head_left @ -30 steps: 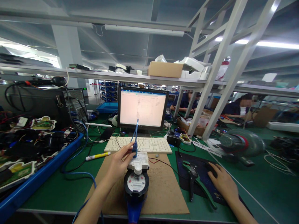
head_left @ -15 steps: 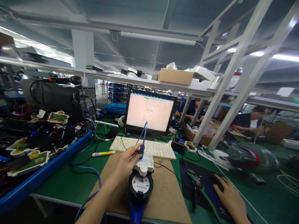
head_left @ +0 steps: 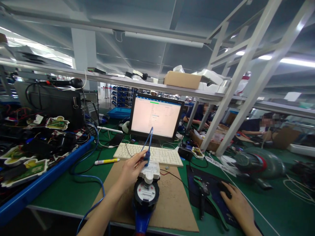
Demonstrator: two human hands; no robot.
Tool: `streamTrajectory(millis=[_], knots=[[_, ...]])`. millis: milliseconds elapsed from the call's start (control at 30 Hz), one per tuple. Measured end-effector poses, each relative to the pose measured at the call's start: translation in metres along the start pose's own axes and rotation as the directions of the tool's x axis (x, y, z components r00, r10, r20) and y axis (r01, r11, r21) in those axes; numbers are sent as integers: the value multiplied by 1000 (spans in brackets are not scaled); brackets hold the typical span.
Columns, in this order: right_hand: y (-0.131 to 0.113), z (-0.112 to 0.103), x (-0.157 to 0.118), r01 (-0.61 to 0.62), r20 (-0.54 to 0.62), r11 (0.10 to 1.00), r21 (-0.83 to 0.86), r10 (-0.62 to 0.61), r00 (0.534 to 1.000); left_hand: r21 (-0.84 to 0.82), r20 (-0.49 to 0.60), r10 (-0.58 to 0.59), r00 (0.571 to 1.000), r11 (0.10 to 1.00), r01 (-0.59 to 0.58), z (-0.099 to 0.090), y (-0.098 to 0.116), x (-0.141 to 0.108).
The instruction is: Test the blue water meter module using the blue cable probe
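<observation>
Head view: left hand (head_left: 131,168) pinches a small blue probe (head_left: 147,154) between thumb and fingertips, fingers closed on it, tip pressed onto the white module (head_left: 150,169) on top of the water meter (head_left: 145,193). The blue cable (head_left: 93,183) loops up from the probe, and a run of it trails off the worktop's (head_left: 61,193) front edge to the left. The meter stands on a cardboard sheet (head_left: 172,200), round dial facing up, blue pipe end poking toward the camera.

Right hand (head_left: 237,205) lies palm down over a black mouse (head_left: 225,190) on the dark mat (head_left: 194,186); fingers draped loosely, mouse mostly covered, so grip cannot be judged beyond resting contact. Green-handled pliers (head_left: 205,196) lie on the mat just left of that hand.

Change since a second ago: probe hold and meter position same, right hand same spot on the mouse. The monitor (head_left: 155,116) now shows a green bar near the top and a small box mid-screen, neither there a second back. Judgement: the software has responded to a click while the probe is held in contact, so a read or check of the meter looks to be running.

White keyboard (head_left: 150,154) sits behind the meter, and a yellow-white marker (head_left: 107,161) lies to its left. A blue tray (head_left: 44,183) of circuit boards is at far left.
</observation>
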State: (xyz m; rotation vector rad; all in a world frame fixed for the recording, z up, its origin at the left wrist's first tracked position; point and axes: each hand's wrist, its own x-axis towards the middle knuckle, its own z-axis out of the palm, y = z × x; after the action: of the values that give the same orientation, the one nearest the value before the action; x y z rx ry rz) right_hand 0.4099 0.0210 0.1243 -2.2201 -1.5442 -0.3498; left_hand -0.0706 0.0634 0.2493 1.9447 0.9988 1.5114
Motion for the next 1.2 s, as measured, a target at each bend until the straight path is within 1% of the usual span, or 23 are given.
streamTrajectory(millis=[167, 300, 433, 633, 933, 1033, 1200], knots=[[0, 1, -1, 3, -14, 1000, -5, -3, 1000, 17, -16, 19, 1000, 1000, -19, 0, 1, -1], [0, 3, 0, 9, -32, 1000, -21, -9, 999, 11, -18, 33, 999, 999, -33, 1, -1, -2], [-1, 5, 1, 27, -45, 999, -39, -29, 999, 38, -25, 43, 999, 998, -42, 1, -4, -2], [-1, 5, 1, 34, -73, 999, -40, -37, 997, 54, -65, 51, 997, 997, -48, 1, -5, -1], [-6, 3, 1, 25, -96, 998, -49, -30, 995, 31, -29, 43, 999, 999, -42, 1, -21, -2], [-7, 2, 1, 16, -89, 999, -52, -20, 996, 19, -29, 10, 1000, 1000, -9, 1, -21, -2], [-8, -4, -3, 7, -60, 998, -66, -11, 998, -13, 4, -60, 998, 998, 60, -2, -13, 2]])
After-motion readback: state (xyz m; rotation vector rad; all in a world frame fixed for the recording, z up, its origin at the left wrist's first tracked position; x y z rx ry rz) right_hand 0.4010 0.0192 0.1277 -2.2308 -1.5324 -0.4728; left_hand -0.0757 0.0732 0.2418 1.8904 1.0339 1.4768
